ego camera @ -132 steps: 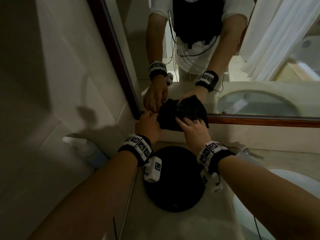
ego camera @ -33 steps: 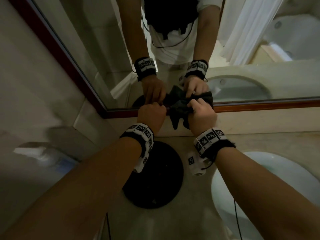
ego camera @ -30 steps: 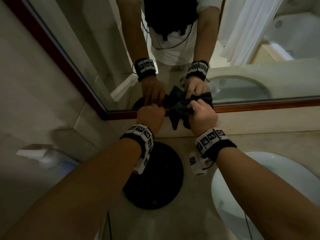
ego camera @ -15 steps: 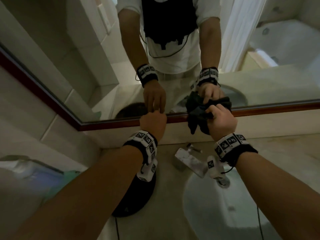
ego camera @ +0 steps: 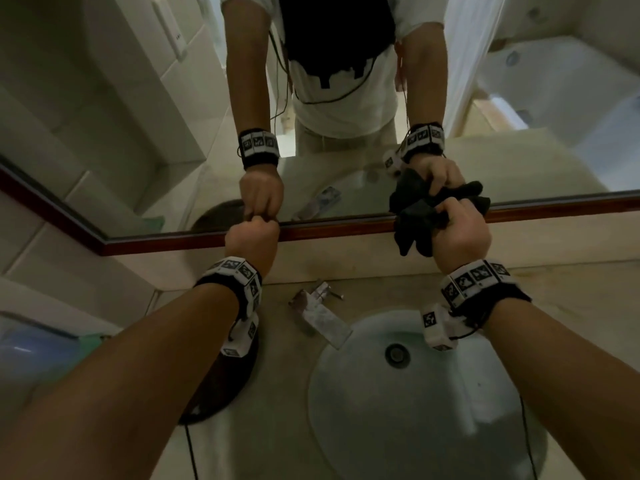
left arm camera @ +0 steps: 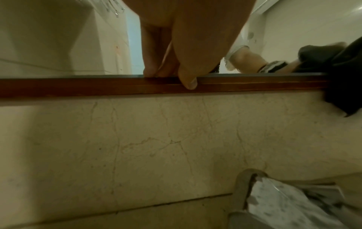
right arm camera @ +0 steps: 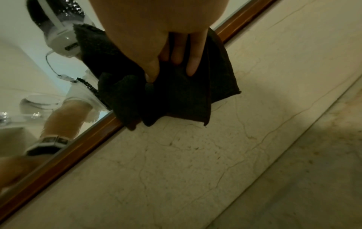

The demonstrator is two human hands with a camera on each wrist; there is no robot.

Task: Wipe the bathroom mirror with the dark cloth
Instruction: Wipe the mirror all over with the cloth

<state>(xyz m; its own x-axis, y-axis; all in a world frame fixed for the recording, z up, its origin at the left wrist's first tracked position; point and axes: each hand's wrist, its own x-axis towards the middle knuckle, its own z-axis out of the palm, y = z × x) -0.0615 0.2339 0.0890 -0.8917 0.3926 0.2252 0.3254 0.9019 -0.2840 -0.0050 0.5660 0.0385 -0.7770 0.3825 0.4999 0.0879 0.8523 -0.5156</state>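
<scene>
The dark cloth [ego camera: 414, 221] is bunched in my right hand [ego camera: 446, 209], which grips it against the bottom edge of the mirror [ego camera: 346, 174], above the basin. The right wrist view shows my fingers [right arm camera: 192, 62] and thumb curled into the cloth [right arm camera: 176, 96], which hangs over the wooden frame [right arm camera: 78, 139]. My left hand [ego camera: 261, 221] is curled and holds nothing. It rests against the wooden frame [ego camera: 346, 232] well to the left of the cloth. In the left wrist view the left hand [left arm camera: 172, 77] has its fingertips on the frame [left arm camera: 78, 86], and the cloth [left arm camera: 340, 74] shows at the far right.
A metal faucet [ego camera: 320, 315] and a white basin [ego camera: 433, 410] lie below my hands. A black round object [ego camera: 221, 386] sits on the counter under my left forearm. A blue-white bottle [ego camera: 31, 344] stands at far left. A marble backsplash [left arm camera: 176, 139] runs under the frame.
My left hand has let go of the cloth and stays on the frame. The right hand has carried the bunched cloth rightward along the mirror's lower edge, and the view now takes in the basin.
</scene>
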